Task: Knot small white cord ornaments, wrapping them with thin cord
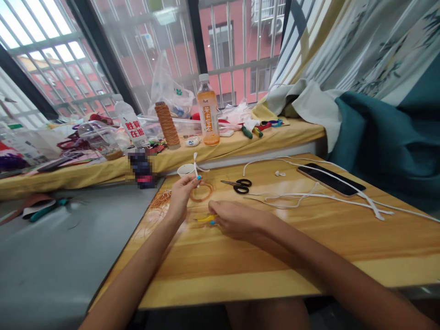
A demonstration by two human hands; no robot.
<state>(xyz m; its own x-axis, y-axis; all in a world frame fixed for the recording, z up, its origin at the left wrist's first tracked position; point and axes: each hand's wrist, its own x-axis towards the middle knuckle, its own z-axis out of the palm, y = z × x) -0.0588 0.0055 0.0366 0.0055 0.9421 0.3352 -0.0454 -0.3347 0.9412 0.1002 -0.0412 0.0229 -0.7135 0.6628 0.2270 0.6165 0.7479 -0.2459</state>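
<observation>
My left hand (182,190) is pinched closed on a short white cord (195,165), which sticks up above the fingertips with a small orange-brown mark near its top. Low over the wooden table, my right hand (230,217) is closed around a slim yellow pointed tool (205,218); most of the tool is hidden by the fingers, so its exact kind does not show. Between the hands lies an orange-brown ring (202,195). A white cup (186,170) stands just behind my left hand. Black-handled scissors (241,185) rest beyond my right hand.
Loose white cords (323,196) trail across the right side of the table, some over a phone (332,178). Orange-brown thread scraps (161,199) lie at the left edge. On the sill stand a thread spool (167,126), a drink bottle (208,112) and green-handled pliers (246,132).
</observation>
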